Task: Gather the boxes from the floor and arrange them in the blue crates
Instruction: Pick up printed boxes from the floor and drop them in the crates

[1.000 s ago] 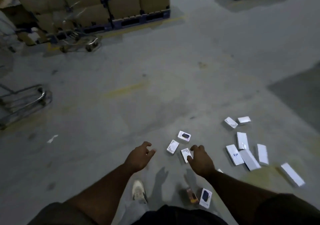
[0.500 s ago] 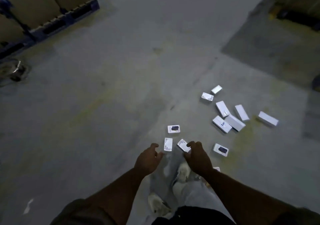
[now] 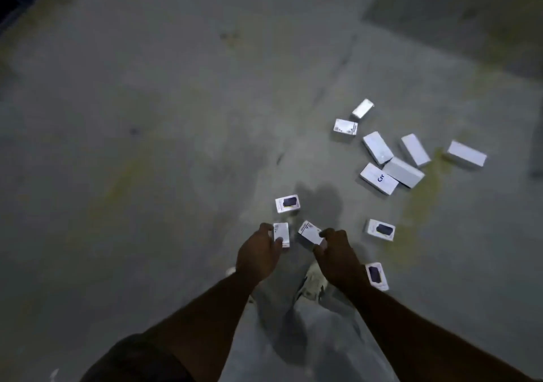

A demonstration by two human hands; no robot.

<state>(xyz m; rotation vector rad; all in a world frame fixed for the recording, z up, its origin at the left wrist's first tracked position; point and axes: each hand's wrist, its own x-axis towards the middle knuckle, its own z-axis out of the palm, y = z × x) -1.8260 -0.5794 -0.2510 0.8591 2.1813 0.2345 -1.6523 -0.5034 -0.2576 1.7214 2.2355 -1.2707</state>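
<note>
White cardboard was what both hands went for. The left hand [image 3: 258,254] had its thumb and fingers pinched on a small box [image 3: 281,234], and the right hand [image 3: 338,256] gripped a second small box [image 3: 310,232] tilted just beside it, both low over the grey floor [image 3: 147,146]. The step looked like the first pick-up of the gathering, and no blue crate was in view. Just ahead of the left hand lay a box with a dark picture [image 3: 287,203]; two more like it sat right of the right hand, and a cluster of longer white boxes [image 3: 393,161] lay well beyond it to the right. Next, I judged, came a clean lift and a carry to wherever the crates stood. Half a second earlier both hands were only reaching, fingers short of the boxes; by this moment they had closed on them.
</note>
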